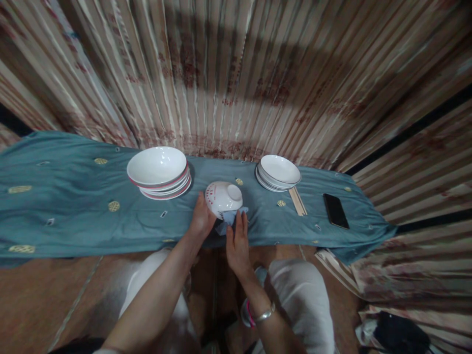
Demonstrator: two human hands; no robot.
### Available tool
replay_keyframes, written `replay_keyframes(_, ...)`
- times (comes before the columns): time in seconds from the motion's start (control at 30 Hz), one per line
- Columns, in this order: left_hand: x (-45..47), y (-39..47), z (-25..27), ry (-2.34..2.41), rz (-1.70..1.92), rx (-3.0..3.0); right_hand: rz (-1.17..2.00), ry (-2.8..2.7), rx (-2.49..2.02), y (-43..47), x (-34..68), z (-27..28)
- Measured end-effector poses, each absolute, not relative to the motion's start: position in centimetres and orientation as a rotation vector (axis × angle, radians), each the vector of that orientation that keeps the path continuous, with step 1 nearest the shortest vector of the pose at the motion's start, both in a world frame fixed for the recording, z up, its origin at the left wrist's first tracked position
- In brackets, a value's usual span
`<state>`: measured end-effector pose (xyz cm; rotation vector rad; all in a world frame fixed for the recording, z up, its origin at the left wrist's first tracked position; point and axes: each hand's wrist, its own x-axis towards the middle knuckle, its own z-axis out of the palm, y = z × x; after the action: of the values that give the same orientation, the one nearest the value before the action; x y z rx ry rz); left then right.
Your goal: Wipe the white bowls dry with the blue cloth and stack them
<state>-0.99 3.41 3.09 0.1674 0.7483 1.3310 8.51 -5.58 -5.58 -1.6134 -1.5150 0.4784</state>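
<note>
No wording is showing readably. A glossy white, round, ceramic-looking bowl (pixel 223 198) is carrying small red marks (pixel 211 194) on its outer wall; they are sitting mostly on the left part of that wall, apart from the round foot, and some are looking like characters, but blur and small size are making them impossible to read. A teal, softly shining fabric tablecloth (pixel 88 187) is bearing small, pale, rectangular prints with dark middles (pixel 163 214). One is lying left of the bowl, another toward the tablecloth's left end, another toward its right; whether they are holding letters, I cannot tell.
</note>
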Motion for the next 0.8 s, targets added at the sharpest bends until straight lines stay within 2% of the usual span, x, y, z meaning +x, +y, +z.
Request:
replay_keyframes(0.5,-1.3,3.5,2.4,0.742,1.319,0.137,0.023,-1.946,-1.457,-5.8,8.6,-5.4)
replay_keyframes(0.8,-1.6,3.6,1.9,0.740,1.301,0.142,-0.209,-2.154,-1.292,-2.8,10.1,-3.2)
